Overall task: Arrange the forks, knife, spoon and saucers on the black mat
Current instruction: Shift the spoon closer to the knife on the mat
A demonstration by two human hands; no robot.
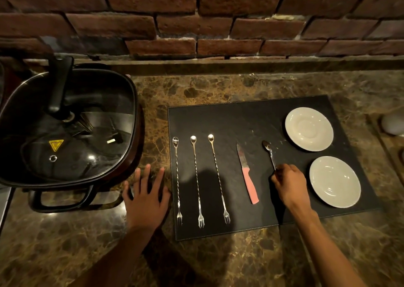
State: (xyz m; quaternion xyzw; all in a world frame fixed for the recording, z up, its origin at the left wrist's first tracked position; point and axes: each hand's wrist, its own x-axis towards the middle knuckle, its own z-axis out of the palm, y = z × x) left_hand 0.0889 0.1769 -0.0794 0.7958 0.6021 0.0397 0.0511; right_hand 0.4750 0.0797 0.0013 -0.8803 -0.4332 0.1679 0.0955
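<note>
A black mat point(251, 118) lies on the marble counter. Three long twisted forks lie side by side on its left part, tines toward me: the left fork point(177, 182), the middle fork point(196, 182), the right fork point(218, 178). A pink-handled knife point(248, 174) lies right of them, blade pointing away. My right hand point(288, 185) is shut on the handle of a small spoon point(268, 151), whose bowl rests on the mat. Two white saucers sit at the mat's right, one far point(309, 129) and one near point(335, 181). My left hand point(146, 196) lies flat on the counter, fingers spread, just left of the mat.
A black electric pot with a glass lid point(65, 129) stands on the counter at the left, its side handle near my left hand. A brick wall point(196, 20) runs along the back. A pale round object point(393, 124) sits at the right edge.
</note>
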